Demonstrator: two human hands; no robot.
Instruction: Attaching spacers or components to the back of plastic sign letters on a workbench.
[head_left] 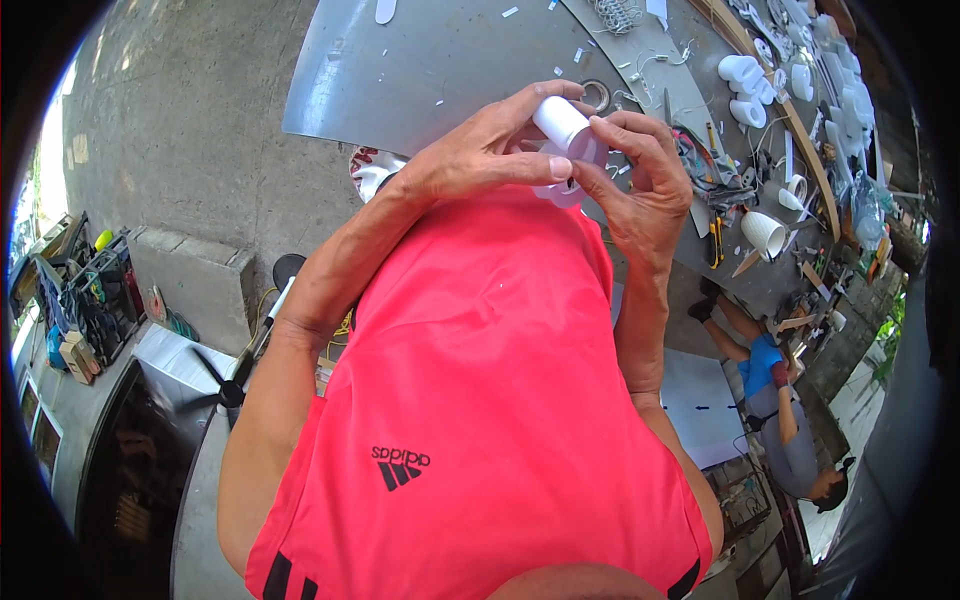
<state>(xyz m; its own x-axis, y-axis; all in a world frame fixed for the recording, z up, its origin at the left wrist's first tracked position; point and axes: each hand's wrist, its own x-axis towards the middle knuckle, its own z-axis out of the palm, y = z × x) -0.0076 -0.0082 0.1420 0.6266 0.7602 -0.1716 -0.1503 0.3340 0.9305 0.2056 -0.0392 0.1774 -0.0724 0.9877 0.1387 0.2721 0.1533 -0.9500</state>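
One grey table [390, 90] stretches ahead of the person. At its near edge, the left hand [485, 160] and right hand [642, 190] both grip with bent fingers, holding a white cylinder [561, 121] against a translucent piece [553, 192]. The work looks midway: these parts meet, but whether they are fixed, or what remains, I cannot tell.

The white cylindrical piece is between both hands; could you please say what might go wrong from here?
The white cylindrical piece might slip, as the left hand and right hand hold it by the fingertips. The right hand could also knock the yellow-and-black tool lying nearby on the grey table.
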